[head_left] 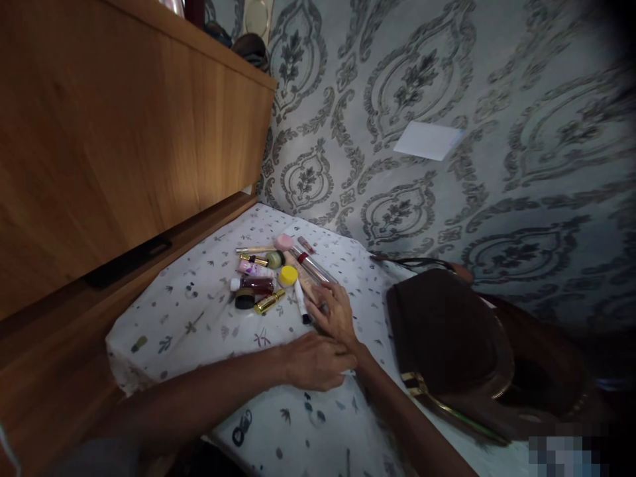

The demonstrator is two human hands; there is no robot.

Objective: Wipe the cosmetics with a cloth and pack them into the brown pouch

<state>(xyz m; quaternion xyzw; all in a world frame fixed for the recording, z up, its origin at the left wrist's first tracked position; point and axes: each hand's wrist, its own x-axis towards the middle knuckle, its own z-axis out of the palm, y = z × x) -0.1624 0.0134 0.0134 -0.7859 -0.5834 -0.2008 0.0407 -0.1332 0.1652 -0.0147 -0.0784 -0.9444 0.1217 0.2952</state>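
Observation:
Several small cosmetics lie in a cluster on a white patterned cloth (183,318): a yellow-capped jar (287,275), a dark red bottle (256,285), a gold tube (269,302), a pink sponge (283,242) and a white pen-like stick (301,301). My right hand (334,313) lies flat at the cluster's right edge, its fingers on clear tubes (314,266). My left hand (318,361) rests curled on the cloth just in front of the right wrist; whether it holds anything is hidden.
A dark brown handbag (447,331) with gold trim lies to the right on the cloth. A wooden cabinet (124,132) stands along the left side. Grey patterned wallpaper with a white paper patch (427,140) rises behind.

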